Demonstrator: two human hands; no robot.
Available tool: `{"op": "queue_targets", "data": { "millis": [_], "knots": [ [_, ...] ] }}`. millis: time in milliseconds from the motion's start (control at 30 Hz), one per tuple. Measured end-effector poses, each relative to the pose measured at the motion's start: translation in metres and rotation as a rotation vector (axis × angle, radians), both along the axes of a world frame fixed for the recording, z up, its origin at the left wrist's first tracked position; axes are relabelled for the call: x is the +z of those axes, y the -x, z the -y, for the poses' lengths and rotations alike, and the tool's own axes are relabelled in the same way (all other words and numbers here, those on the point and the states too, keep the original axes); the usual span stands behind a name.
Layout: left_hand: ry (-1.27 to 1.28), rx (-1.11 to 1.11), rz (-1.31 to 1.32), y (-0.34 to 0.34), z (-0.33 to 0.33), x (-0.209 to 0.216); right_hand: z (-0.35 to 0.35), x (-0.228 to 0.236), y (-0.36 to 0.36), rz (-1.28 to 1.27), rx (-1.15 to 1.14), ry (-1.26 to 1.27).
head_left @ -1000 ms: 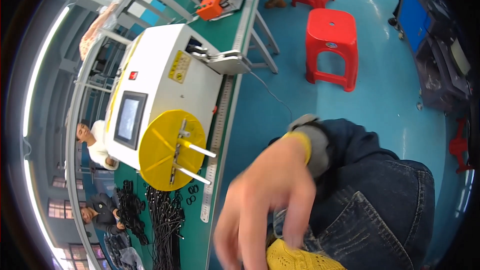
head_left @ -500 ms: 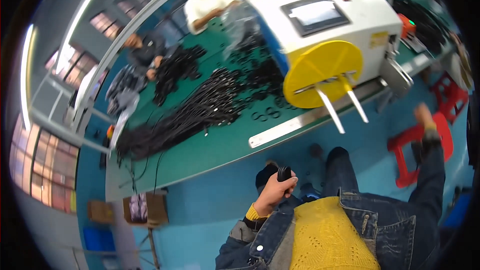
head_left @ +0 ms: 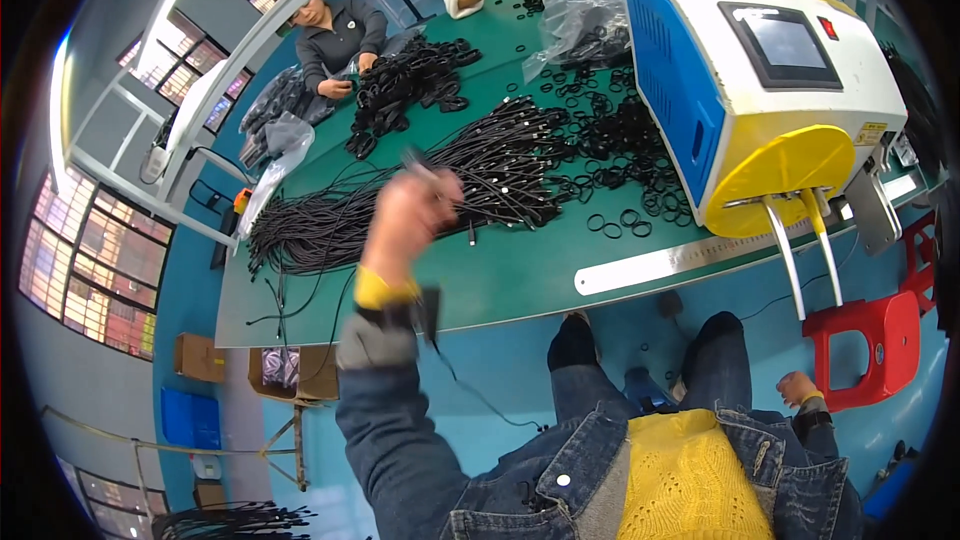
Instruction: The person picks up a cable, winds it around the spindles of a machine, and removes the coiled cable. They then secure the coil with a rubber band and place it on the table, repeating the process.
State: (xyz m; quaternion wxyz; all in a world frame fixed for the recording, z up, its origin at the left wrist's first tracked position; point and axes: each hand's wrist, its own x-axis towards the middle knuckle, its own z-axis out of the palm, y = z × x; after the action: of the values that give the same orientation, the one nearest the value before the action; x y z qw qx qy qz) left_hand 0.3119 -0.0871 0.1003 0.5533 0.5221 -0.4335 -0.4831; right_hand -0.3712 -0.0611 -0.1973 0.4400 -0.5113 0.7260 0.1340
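My left hand [head_left: 408,215] is raised over the near edge of a long bundle of black cables [head_left: 340,220] on the green table. It is smeared by motion; a dark, blurred shape shows at its fingertips, too unclear to name. A small black box [head_left: 428,312] sits by that wrist, with a thin cord running toward my jacket. My right hand [head_left: 797,388] hangs low at my side, just left of a red plastic stool [head_left: 868,348]. Its fingers look small and partly turned away. Many thin black rings [head_left: 620,224] lie right of the cables.
A white and blue machine [head_left: 745,50] with a screen and yellow disc stands at the right; two rods jut past the table edge. A steel ruler [head_left: 660,268] lies along that edge. Across the green table [head_left: 500,285], two people handle black rings beside a clear plastic bag [head_left: 580,10].
My left hand has swung from my lap, where it gripped a ribbed black thing, up and left over the cables. My right hand has come down and inward. The view has shifted left.
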Motion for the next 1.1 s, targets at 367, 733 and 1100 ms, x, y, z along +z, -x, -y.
{"op": "queue_targets", "data": {
  "millis": [367,733,1100],
  "knots": [
    [-0.22,0.568,1.469,-0.153,0.105,-0.09,-0.009,0.007,-0.017,-0.002,-0.083,0.022],
    [0.203,0.539,1.577,-0.156,0.116,-0.061,0.0,-0.006,-0.012,0.027,-0.123,0.055],
    [0.851,0.306,1.371,0.075,-0.069,-0.023,0.025,0.087,-0.117,0.048,0.471,0.552]
  ]
}}
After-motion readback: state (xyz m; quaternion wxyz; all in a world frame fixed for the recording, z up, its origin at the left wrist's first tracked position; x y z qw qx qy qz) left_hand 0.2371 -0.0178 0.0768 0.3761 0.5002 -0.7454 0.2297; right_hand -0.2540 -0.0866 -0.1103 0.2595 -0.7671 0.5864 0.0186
